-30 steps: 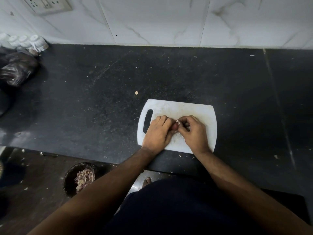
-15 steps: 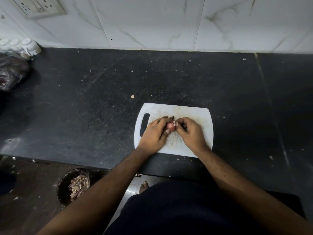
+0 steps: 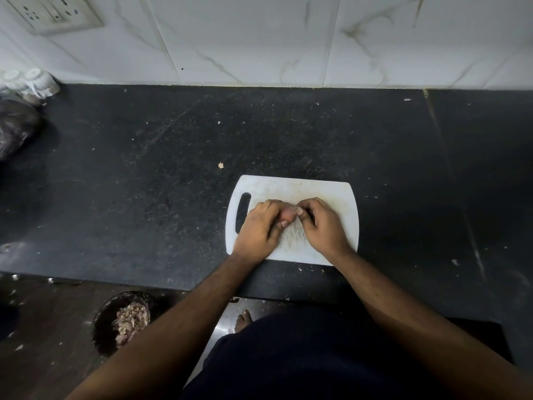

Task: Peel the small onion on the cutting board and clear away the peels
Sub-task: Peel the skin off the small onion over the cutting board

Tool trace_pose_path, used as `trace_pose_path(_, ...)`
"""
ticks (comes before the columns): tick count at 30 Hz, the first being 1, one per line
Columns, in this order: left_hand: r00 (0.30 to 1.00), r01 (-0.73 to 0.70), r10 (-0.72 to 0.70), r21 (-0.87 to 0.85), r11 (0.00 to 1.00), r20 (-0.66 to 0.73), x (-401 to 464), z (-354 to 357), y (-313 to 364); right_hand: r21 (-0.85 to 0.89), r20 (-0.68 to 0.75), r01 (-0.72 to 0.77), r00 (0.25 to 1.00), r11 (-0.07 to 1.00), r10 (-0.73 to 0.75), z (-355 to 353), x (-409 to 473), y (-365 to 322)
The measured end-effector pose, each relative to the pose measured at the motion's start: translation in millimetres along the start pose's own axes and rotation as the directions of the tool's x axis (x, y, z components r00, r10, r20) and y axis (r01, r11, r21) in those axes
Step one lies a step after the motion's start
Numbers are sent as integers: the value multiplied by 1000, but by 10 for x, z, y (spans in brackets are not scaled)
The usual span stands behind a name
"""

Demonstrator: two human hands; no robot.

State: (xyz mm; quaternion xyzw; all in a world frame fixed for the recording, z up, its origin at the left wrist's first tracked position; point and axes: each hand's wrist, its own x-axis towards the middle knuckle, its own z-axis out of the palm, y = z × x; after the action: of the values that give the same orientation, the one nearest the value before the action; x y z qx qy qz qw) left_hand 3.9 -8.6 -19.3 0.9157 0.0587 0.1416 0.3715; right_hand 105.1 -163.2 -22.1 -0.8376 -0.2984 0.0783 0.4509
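A white cutting board with a handle slot on its left lies on the black counter near the front edge. Over its middle, my left hand and my right hand meet, both pinching a small pinkish onion between their fingertips. Only a sliver of the onion shows between the fingers. My right thumb and forefinger press on its right side. I cannot make out any loose peel in the fingers.
A dark bin holding peels stands on the floor below the counter at the left. A dark plastic bag and white small containers sit at the far left. Small scraps dot the counter. A tiled wall rises behind.
The hands stay together on the onion over the board; the fingers have shifted slightly, and less of the onion shows. The view has tilted a little.
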Motion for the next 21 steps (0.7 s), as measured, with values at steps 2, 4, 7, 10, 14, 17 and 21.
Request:
trace_pose_path(2,999,25,-26,-20,999,-41,-26,-3,12,12,-36,-46,998,999,47,-13,51,23)
trace_pose_path(4,997,50,-53,-41,998,-58,-57,-11,15,38,-45,-94,994,995,96,-26,90,50)
trace_pose_path(7,995,77,-79,-38,996,-56,-60,-18,22,52,-27,-71,997,996,72,-38,64,46)
trace_pose_path(10,995,77,-78,-25,997,-64,-45,-22,52,21,13,20,1000,1000,-21,-46,-8,-34)
trace_pose_path(14,996,70,-71,-13,997,-63,-52,-26,83,45,27,87,996,995,-89,-30,-37,-51)
trace_pose_path(17,996,69,-69,-6,998,-61,-50,-19,84,84,26,50,998,995,-52,-32,-30,-50)
trace_pose_path(21,996,70,-70,0,998,-61,-49,-5,64,106,13,28,999,994,-30,-20,-16,-43)
